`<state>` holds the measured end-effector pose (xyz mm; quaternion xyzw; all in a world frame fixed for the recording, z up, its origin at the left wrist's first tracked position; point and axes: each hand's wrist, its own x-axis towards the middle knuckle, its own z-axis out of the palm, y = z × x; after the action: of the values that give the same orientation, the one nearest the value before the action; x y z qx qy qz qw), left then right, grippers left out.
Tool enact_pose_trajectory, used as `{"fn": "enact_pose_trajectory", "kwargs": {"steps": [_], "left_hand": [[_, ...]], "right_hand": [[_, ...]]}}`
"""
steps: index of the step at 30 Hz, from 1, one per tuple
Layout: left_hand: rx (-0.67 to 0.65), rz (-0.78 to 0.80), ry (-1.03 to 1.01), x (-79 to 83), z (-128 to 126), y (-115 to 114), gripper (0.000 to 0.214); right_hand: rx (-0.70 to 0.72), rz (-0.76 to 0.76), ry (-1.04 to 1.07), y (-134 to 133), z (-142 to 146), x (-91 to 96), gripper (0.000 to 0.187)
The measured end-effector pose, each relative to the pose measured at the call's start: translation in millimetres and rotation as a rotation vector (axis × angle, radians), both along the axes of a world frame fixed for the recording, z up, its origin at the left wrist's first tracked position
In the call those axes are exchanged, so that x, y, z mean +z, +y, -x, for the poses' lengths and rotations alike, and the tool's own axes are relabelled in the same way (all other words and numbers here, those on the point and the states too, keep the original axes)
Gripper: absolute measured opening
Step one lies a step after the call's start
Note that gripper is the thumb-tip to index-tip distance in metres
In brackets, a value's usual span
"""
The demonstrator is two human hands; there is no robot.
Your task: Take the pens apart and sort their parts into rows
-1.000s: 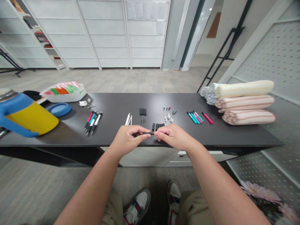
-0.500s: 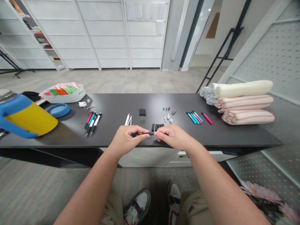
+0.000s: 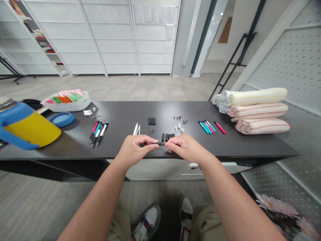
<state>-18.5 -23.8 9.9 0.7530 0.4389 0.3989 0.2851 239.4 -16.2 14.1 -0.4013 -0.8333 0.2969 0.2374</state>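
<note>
Left hand [image 3: 132, 149] and right hand [image 3: 187, 148] pinch a slim black pen part [image 3: 157, 143] between them over a dark counter [image 3: 120, 113], just beside a row of black pen barrels [image 3: 167, 136].

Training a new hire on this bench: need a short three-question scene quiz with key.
1. Multiple choice: what do the left hand and right hand hold between them? A) a slim black pen part B) a blue lid C) a pink pen
2. True or false: the folded towels are stacked at the right end of the table.
3. Short answer: which lie closer to the right hand, the short black tubes or the colored pens?

Key: 1 A; 2 true; 3 the short black tubes.
</note>
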Motion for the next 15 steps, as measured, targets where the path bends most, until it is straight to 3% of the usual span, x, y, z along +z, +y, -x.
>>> {"fn": "enact_pose_trajectory", "kwargs": {"steps": [9, 15], "left_hand": [[-0.016, 0.052, -0.048, -0.7, 2, 1, 0.016], [0.074, 0.195, -0.351, -4.9, 18, 3, 0.028]], "right_hand": [[-0.011, 0.008, -0.001, -2, -3, 0.9, 0.044], [-0.161, 0.005, 0.050, -3, -47, -3.1, 0.053]]}}
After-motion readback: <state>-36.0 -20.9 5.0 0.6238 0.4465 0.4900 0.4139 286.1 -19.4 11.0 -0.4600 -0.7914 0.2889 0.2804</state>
